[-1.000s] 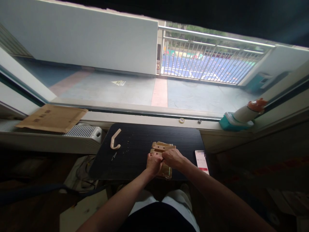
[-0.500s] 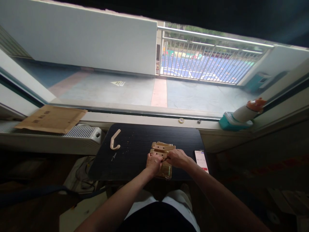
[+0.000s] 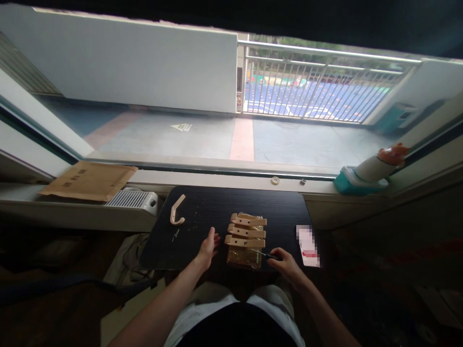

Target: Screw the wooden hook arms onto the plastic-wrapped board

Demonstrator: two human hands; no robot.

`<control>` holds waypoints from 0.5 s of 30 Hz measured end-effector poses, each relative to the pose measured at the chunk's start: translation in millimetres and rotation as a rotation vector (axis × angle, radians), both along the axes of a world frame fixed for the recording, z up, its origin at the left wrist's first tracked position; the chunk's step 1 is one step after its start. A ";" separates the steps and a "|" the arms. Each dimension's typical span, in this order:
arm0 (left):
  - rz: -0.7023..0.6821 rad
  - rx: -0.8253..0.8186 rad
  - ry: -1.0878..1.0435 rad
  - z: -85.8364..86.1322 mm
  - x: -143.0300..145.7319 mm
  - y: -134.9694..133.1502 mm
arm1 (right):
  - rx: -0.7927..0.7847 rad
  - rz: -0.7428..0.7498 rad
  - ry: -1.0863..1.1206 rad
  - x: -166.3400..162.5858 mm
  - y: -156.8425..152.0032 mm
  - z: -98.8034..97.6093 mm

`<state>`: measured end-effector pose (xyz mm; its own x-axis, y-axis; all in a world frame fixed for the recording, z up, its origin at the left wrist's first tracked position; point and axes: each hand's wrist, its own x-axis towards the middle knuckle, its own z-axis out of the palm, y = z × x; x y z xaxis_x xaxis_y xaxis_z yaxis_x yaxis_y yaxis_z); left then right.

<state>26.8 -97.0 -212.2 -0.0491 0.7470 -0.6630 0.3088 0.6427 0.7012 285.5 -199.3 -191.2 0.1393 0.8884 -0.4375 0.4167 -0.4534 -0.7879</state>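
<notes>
Three pale wooden bars (image 3: 247, 231) lie in a row on a shiny gold packet (image 3: 244, 257) on a small dark table (image 3: 217, 207). My left hand (image 3: 207, 248) is open, fingers stretched forward, just left of the bars and not touching them. My right hand (image 3: 284, 260) is closed around a thin dark-handled tool (image 3: 263, 254), whose tip points left over the packet. A single wooden hook (image 3: 177, 211) lies at the table's far left, with small screws (image 3: 175, 235) near it.
A phone (image 3: 308, 245) rests at the table's right edge. Behind the table run a window sill (image 3: 224, 179) and a wide window. A cardboard envelope (image 3: 88, 174) lies on a radiator (image 3: 135, 198) at left. A teal-based object (image 3: 365, 172) stands on the sill at right.
Both hands have come off the wooden bars: my left hand drew back to the left and opened, my right hand pulled back toward me with the tool. All three bars are now uncovered.
</notes>
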 end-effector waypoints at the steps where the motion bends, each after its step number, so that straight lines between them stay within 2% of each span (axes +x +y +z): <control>1: -0.022 -0.089 -0.053 -5.1 0.6 -3.3 | 0.020 -0.012 -0.007 -4.2 -0.9 -4.3; 4: -0.159 -0.179 -0.188 -10.9 10.3 -20.7 | 0.077 -0.004 0.038 -9.9 -0.4 -9.9; 8: -0.209 -0.126 -0.250 -8.1 25.7 -42.8 | 0.076 0.053 0.167 -3.5 -0.5 -2.2; 11: -0.206 0.039 -0.170 -11.7 28.6 -45.3 | 0.080 0.030 0.060 4.5 0.4 4.9; 15: -0.275 0.278 0.010 -23.6 22.9 -36.9 | 0.124 -0.077 -0.121 5.3 13.4 4.3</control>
